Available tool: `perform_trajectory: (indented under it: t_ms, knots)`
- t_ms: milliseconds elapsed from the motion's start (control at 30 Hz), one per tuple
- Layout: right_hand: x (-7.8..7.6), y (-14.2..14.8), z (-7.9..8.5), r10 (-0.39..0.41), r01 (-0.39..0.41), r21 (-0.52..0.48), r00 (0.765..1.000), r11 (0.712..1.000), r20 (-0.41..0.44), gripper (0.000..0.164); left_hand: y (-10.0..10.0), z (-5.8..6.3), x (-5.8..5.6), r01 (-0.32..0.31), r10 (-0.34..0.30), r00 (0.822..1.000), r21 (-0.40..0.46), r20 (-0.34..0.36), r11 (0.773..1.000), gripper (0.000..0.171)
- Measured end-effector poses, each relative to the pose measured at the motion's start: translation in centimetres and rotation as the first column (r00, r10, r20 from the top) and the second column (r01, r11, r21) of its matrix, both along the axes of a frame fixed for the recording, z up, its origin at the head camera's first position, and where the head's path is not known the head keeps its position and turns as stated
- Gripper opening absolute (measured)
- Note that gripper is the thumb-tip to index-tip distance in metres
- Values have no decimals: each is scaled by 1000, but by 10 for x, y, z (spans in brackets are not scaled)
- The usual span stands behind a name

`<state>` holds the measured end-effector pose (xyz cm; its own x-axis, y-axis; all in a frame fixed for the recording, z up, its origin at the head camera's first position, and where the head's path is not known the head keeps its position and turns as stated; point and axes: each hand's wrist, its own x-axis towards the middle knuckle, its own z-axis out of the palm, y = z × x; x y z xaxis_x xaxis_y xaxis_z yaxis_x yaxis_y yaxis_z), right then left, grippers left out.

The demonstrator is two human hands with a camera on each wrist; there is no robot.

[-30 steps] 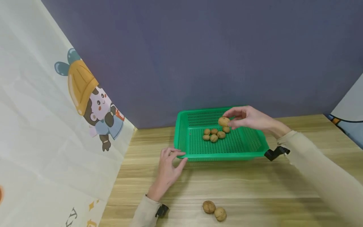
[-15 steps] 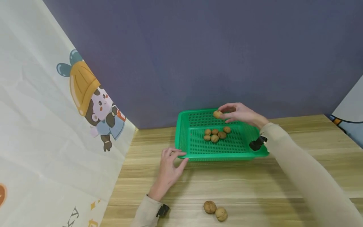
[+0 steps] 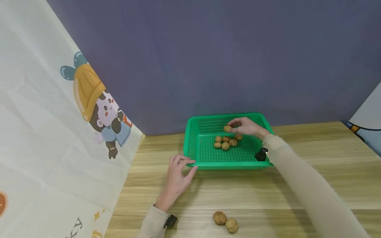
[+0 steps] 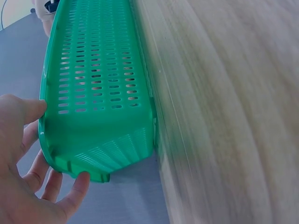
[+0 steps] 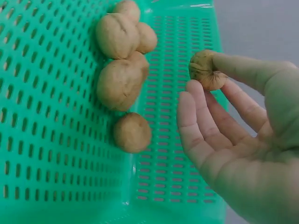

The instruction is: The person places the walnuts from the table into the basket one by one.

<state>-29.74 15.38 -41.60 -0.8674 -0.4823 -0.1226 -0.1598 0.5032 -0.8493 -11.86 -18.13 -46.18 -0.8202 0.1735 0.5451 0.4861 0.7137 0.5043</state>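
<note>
A walnut (image 3: 227, 128) is pinched between the thumb and fingers of my right hand (image 3: 246, 127), low inside the green plastic basket (image 3: 232, 164). In the right wrist view the held walnut (image 5: 205, 70) is near the slotted back wall, apart from the others. Several walnuts (image 3: 225, 146) lie in a cluster on the basket floor, just below and left of that hand. My left hand (image 3: 175, 180) holds the basket's near left corner; the left wrist view has its thumb (image 4: 35, 110) against the rim and its fingers around the corner.
Two walnuts (image 3: 225, 221) lie side by side on the wood-grain table (image 3: 268, 198), in front of the basket. Behind it rises a dark blue-grey panel (image 3: 208, 66). A white sheet with a cartoon figure (image 3: 98, 105) bounds the left side.
My right hand has moved left with the walnut, then lowered it into the basket. The left hand stays at the basket's corner, and the two walnuts on the table have not moved.
</note>
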Motion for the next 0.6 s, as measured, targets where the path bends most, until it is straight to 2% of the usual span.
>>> perform_trajectory:
  t_ms: [67, 300, 600]
  knots:
    - [1, -1, -5, 4, -3, 29, 1000, 1000, -28, 55, 0, -1, 0, 3, -3, 1000, 0, 1, 1000, 18]
    - [-4, -3, -14, -30, 33, 96, 999, 995, -23, 52, -1, -1, -1, 8, -8, 1000, -2, -2, 1000, 18]
    - [-13, -2, -23, 7, 5, 226, 999, 974, -51, 48, -1, -1, -2, 4, -4, 1000, -12, -14, 1000, 18]
